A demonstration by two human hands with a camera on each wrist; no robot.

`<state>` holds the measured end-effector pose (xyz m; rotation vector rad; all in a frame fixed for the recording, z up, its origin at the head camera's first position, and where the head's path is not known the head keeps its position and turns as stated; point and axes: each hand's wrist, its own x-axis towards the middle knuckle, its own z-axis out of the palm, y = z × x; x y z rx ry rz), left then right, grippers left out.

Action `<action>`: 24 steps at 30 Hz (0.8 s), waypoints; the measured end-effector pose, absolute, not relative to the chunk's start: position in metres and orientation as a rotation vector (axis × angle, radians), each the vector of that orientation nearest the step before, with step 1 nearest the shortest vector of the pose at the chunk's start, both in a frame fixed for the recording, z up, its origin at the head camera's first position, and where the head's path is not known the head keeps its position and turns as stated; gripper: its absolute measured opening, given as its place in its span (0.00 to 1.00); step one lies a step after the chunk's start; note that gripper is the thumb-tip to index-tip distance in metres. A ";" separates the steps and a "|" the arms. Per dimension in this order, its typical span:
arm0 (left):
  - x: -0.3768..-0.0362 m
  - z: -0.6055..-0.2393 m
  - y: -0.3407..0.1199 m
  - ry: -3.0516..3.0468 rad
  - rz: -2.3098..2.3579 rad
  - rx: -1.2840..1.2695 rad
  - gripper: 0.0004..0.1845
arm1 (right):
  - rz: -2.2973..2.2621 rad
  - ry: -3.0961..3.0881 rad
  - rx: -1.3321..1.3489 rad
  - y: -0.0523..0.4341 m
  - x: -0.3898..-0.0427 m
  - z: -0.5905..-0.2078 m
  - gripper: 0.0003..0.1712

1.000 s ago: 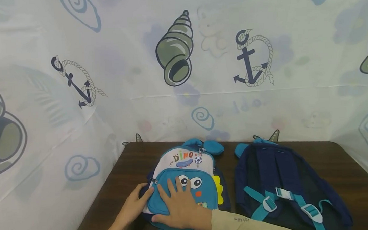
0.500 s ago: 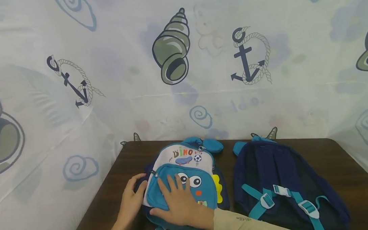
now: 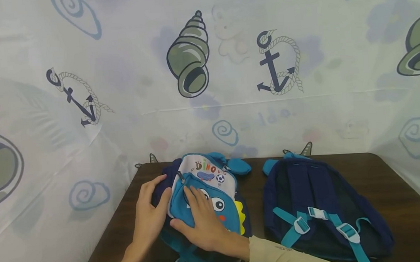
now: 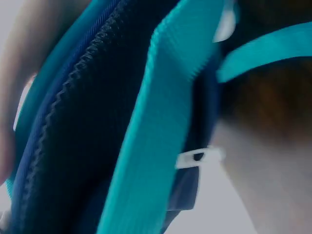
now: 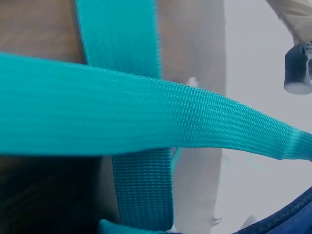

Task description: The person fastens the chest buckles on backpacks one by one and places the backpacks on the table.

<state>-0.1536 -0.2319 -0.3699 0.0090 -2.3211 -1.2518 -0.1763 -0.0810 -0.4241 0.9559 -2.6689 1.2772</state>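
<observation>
A small dino backpack (image 3: 211, 173), white and teal with cartoon eyes, lies on the dark wooden table (image 3: 389, 190). My left hand (image 3: 148, 214) rests with straight fingers against its navy left side, the thumb touching the white front edge by the zipper pull (image 3: 179, 176). My right hand (image 3: 200, 220) lies flat on the teal front pocket, fingers spread. The bag's left side is raised and its front leans to the right. The left wrist view is a blurred close-up of a teal strap (image 4: 161, 126) and navy mesh. Teal webbing (image 5: 146, 112) fills the right wrist view.
A second navy backpack (image 3: 312, 189) lies face down to the right, its teal straps and white buckles (image 3: 348, 231) upward. A printed cloth (image 3: 193, 62) with anchors and shells hangs behind and to the left of the table. Bare wood shows at the right.
The dino backpack's left side has come up and its front has turned to the right. My left hand slid further up along that side. My right hand stays on the pocket.
</observation>
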 end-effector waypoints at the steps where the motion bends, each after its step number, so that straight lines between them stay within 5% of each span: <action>1: -0.154 -0.366 -0.229 -2.302 -1.230 -0.028 0.20 | 1.353 -2.641 0.956 -0.080 -0.175 -0.422 0.43; 13: -0.154 -0.318 -0.182 -2.261 -0.875 -0.334 0.27 | 1.949 -2.277 0.922 -0.068 -0.165 -0.397 0.38; 24: -0.157 -0.307 -0.150 -2.236 -0.577 -0.506 0.29 | 1.741 -2.400 1.145 -0.018 -0.174 -0.390 0.47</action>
